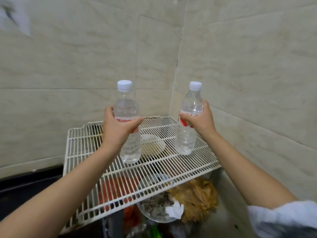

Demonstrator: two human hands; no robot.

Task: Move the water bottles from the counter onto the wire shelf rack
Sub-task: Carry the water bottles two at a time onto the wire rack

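Both bottles are upright over the white wire shelf rack [82,148], which is tucked into the corner of the tiled walls [240,83], its back and right edges close to the tiles. There's bare wire between the bottles and out to the left. The left hand [116,131] wraps the left water bottle [127,107] at its label, thumb across the front. The right hand [200,121] grips the right water bottle [186,141] the same way. I can't tell whether the bases touch the wires.
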